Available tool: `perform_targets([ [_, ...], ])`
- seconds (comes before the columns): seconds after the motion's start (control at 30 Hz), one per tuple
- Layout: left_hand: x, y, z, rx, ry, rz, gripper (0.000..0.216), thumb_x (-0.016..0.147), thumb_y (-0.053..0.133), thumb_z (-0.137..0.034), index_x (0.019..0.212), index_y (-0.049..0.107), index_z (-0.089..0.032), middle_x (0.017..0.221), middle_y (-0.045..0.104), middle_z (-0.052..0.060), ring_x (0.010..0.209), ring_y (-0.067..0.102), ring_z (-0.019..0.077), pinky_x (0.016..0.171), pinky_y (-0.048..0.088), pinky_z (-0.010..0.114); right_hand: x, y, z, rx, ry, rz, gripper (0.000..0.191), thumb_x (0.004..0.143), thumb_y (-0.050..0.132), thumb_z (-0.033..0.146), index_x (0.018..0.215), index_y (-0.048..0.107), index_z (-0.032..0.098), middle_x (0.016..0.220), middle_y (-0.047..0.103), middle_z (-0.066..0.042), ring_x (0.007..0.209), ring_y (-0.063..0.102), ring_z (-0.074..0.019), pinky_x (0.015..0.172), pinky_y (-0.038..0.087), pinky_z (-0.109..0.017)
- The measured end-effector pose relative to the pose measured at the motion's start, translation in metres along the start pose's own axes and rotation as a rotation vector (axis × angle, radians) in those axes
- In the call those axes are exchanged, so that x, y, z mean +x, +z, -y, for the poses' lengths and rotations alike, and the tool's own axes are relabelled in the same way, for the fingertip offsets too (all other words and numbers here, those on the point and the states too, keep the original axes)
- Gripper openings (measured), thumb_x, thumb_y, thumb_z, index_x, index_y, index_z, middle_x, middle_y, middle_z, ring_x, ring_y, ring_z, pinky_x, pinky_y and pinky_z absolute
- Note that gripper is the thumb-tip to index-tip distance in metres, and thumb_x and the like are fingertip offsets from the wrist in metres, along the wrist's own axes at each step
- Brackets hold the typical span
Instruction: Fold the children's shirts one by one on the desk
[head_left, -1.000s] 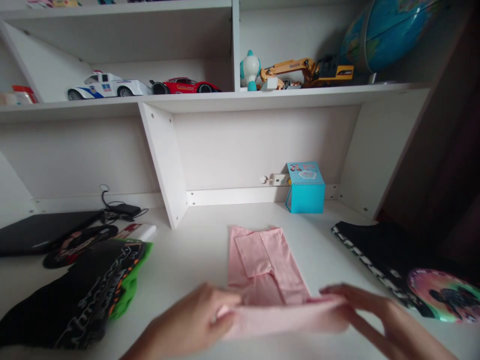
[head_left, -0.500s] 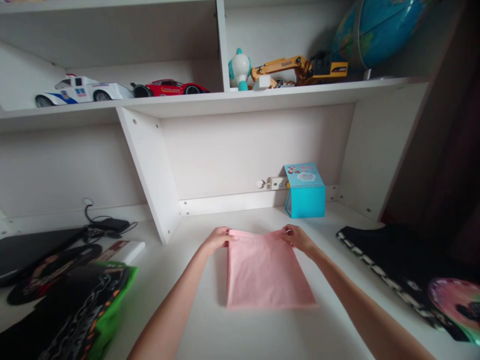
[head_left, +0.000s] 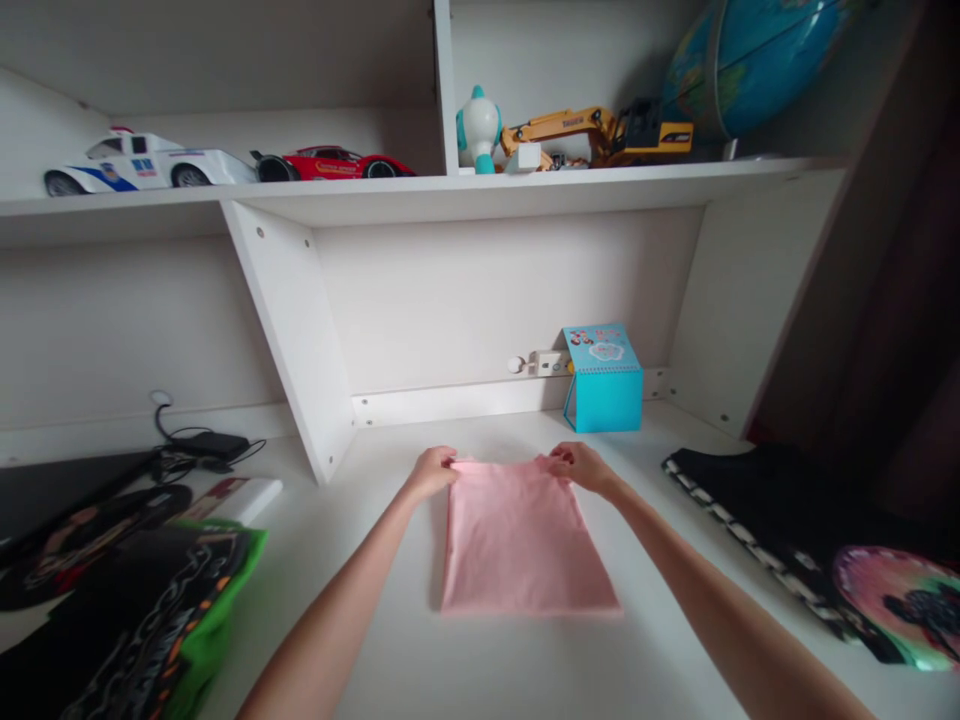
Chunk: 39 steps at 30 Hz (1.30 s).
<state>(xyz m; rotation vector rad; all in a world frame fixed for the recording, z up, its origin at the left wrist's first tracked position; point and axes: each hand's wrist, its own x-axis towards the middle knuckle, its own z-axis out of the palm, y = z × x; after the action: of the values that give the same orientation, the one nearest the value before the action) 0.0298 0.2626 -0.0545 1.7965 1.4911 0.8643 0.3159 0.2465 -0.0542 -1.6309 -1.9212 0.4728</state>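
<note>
A folded pink garment (head_left: 521, 540) lies flat on the white desk (head_left: 465, 660) in front of me. My left hand (head_left: 431, 471) pinches its far left corner with closed fingers. My right hand (head_left: 581, 466) pinches its far right corner the same way. Both forearms reach forward along either side of the cloth.
A blue box (head_left: 604, 378) stands just beyond the garment by the back wall. A stack of black and green shirts (head_left: 161, 620) lies at the left, a black shirt with a round print (head_left: 817, 540) at the right. Toy cars (head_left: 225, 165), an excavator (head_left: 600, 130) and a globe (head_left: 757, 55) sit on the shelf above.
Both hands lifted the near edge of the pink garment and carried it to the far edge, folding it in half. Since half a second ago they have only settled slightly.
</note>
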Motion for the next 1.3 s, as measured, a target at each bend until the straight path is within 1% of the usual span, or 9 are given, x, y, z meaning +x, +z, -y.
perform_targets([
  [0.23,-0.041,-0.058,-0.101,-0.267,0.405,0.076,0.037,0.066,0.06,-0.018,0.104,0.061,-0.013,0.107,0.062,0.008,0.097,0.056,0.0199,0.085,0.042,0.029,-0.086,-0.093,0.067,0.06,-0.329,-0.476,0.012,0.083,0.049,0.027,0.092,0.053,0.02,0.097,0.056,-0.004,0.088,0.056,-0.0149,0.077,0.044,-0.026],
  [0.33,-0.056,-0.061,-0.099,-0.034,0.503,0.174,0.018,0.072,0.057,-0.019,0.088,0.063,-0.014,0.098,0.062,0.007,0.091,0.057,0.0178,0.081,0.044,0.027,-0.145,-0.093,0.088,-0.008,-0.484,-0.395,0.01,0.086,0.045,0.022,0.093,0.052,0.021,0.092,0.057,-0.003,0.084,0.057,-0.0141,0.076,0.045,-0.026],
  [0.5,-0.088,-0.022,-0.069,0.502,0.453,0.265,0.033,0.069,0.047,0.0,0.092,0.064,-0.018,0.098,0.061,0.007,0.098,0.054,0.0195,0.089,0.04,0.031,-0.184,-0.063,0.069,-0.055,-0.466,0.203,0.031,0.087,0.047,0.031,0.118,0.05,0.027,0.115,0.057,-0.005,0.105,0.054,-0.0184,0.089,0.044,-0.031],
  [0.63,-0.148,0.035,-0.086,0.438,0.671,0.404,0.039,0.081,0.044,-0.01,0.117,0.053,-0.023,0.117,0.055,0.005,0.107,0.05,0.0176,0.092,0.038,0.029,-0.153,-0.033,0.014,-0.121,-0.365,0.103,0.032,0.09,0.038,0.026,0.117,0.055,0.023,0.122,0.055,-0.007,0.113,0.049,-0.0201,0.098,0.039,-0.038],
  [0.73,-0.185,0.067,-0.098,0.467,0.77,0.542,0.033,0.083,0.051,-0.026,0.116,0.053,-0.023,0.109,0.059,0.006,0.102,0.053,0.0204,0.093,0.036,0.034,-0.143,-0.012,-0.014,-0.21,-0.316,0.083,0.036,0.088,0.038,0.022,0.12,0.054,0.018,0.123,0.055,-0.009,0.115,0.048,-0.0223,0.1,0.036,-0.042],
  [0.93,-0.175,0.053,-0.073,0.678,0.549,0.307,0.018,0.088,0.045,-0.026,0.097,0.06,-0.023,0.096,0.063,0.003,0.102,0.052,0.023,0.101,0.018,0.053,-0.198,-0.013,0.028,-0.119,-0.269,0.149,0.032,0.09,0.034,0.025,0.109,0.06,0.021,0.105,0.063,-0.008,0.095,0.059,-0.0213,0.082,0.047,-0.035],
  [1.03,-0.161,0.035,-0.054,0.772,0.376,0.187,0.021,0.086,0.042,-0.021,0.093,0.062,-0.022,0.101,0.06,0.007,0.101,0.051,0.0247,0.094,0.03,0.049,-0.213,-0.029,0.04,-0.007,-0.263,0.223,0.03,0.091,0.034,0.033,0.104,0.06,0.024,0.101,0.064,-0.005,0.089,0.06,-0.018,0.077,0.048,-0.029],
  [1.17,-0.157,0.033,-0.039,0.695,0.233,0.149,0.023,0.087,0.04,-0.025,0.09,0.063,-0.02,0.096,0.056,0.008,0.094,0.052,0.0218,0.081,0.041,0.033,-0.195,-0.033,0.0,-0.333,0.023,-0.044,0.03,0.089,0.035,0.034,0.097,0.059,0.017,0.091,0.064,-0.011,0.082,0.061,-0.0251,0.067,0.046,-0.035],
  [1.3,-0.157,0.051,-0.04,0.512,0.247,0.156,0.022,0.085,0.043,-0.028,0.083,0.062,-0.018,0.089,0.057,0.007,0.09,0.053,0.02,0.082,0.041,0.029,-0.177,-0.015,-0.041,-0.412,0.146,-0.078,0.021,0.083,0.044,0.035,0.079,0.054,0.018,0.082,0.062,-0.011,0.073,0.061,-0.0257,0.058,0.04,-0.031],
])
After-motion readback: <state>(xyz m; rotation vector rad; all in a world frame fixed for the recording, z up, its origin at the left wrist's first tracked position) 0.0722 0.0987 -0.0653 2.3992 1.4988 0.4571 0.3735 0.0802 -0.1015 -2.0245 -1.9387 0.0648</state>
